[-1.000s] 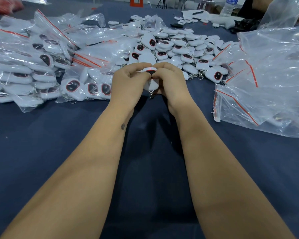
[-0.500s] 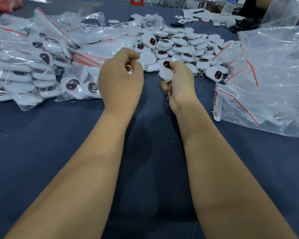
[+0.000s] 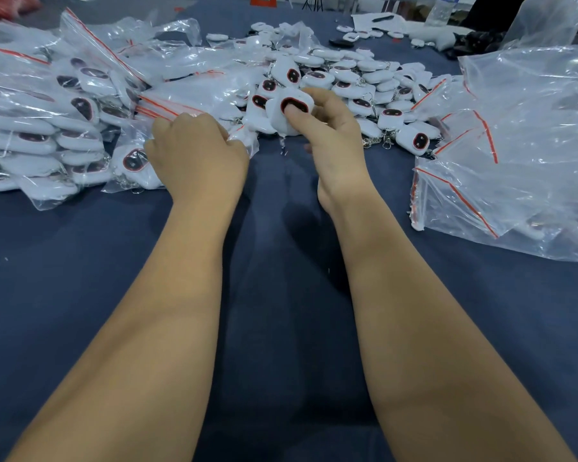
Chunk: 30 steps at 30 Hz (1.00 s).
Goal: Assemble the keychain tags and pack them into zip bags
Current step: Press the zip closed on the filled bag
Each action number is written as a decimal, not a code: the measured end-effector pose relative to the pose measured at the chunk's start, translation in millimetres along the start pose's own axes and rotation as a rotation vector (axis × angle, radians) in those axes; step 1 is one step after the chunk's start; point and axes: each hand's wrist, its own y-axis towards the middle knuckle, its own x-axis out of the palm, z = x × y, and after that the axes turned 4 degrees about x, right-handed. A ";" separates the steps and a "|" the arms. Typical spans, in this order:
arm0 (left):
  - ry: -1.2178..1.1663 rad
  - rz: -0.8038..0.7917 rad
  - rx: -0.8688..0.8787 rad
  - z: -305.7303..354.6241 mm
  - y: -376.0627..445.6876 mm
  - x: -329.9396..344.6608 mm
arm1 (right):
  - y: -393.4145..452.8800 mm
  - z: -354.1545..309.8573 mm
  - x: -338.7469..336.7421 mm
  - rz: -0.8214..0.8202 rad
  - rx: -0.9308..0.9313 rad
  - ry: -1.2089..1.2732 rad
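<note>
filled zip bags [image 3: 40,128] of white tags lay piled at 10 o'clock on the dark table [image 3: 80,295]; empty zip bags [image 3: 521,155] sat at 2 o'clock. a loose tag heap [image 3: 354,78] spread at 12 o'clock. the right hand [image 3: 334,138] pinched a white keychain tag [image 3: 289,111], thumb on its dark face. the left hand [image 3: 197,155], fingers curled, gripped a bag edge [image 3: 244,135] just beside.

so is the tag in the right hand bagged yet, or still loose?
Loose. The right hand holds the tag bare, with no plastic over it.
</note>
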 end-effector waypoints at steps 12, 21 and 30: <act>-0.766 0.202 -0.034 19.6 -6.9 -6.3 | -1.2 8.9 6.8 0.009 0.007 -0.304; -1.005 -0.001 0.041 27.9 -13.1 -5.5 | -1.8 4.9 8.9 -0.206 0.157 -0.322; -0.822 0.173 -0.076 5.6 0.7 -8.7 | 1.6 16.3 4.3 -0.143 0.076 -0.372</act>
